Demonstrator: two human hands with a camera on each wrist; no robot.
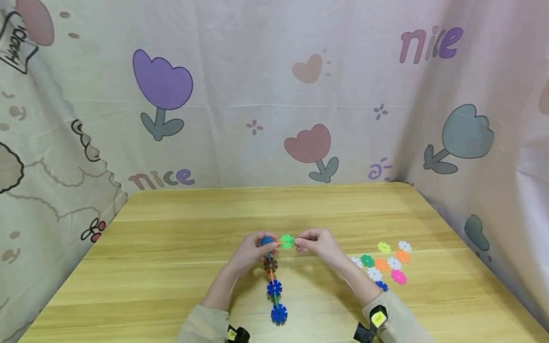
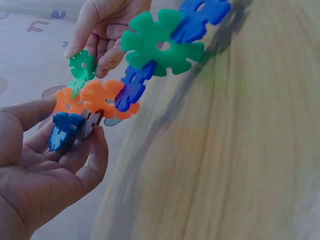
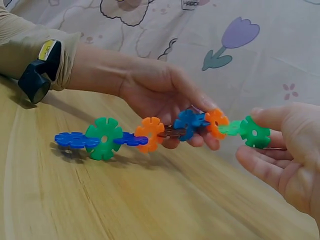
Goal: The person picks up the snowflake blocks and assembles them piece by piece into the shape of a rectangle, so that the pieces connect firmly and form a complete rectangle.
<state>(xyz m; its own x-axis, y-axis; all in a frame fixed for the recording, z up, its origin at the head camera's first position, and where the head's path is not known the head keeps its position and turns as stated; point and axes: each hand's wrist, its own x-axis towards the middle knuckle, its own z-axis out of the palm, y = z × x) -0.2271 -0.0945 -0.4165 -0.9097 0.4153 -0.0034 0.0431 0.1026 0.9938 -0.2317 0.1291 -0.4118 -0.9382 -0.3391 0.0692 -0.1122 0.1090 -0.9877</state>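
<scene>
A chain of notched blue, orange, brown and green plastic discs (image 1: 274, 290) spans the wooden worktop's (image 1: 171, 271) near middle, its long axis running near to far, then bending right. The left hand (image 1: 250, 252) pinches the bend; the right hand (image 1: 320, 245), the green end disc (image 1: 286, 238). Loose coloured discs (image 1: 381, 265) lie right.

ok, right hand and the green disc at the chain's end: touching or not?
Touching. The right wrist view shows it: the right hand pinches the green end disc by its edge, thumb overlapping the rim.
</scene>
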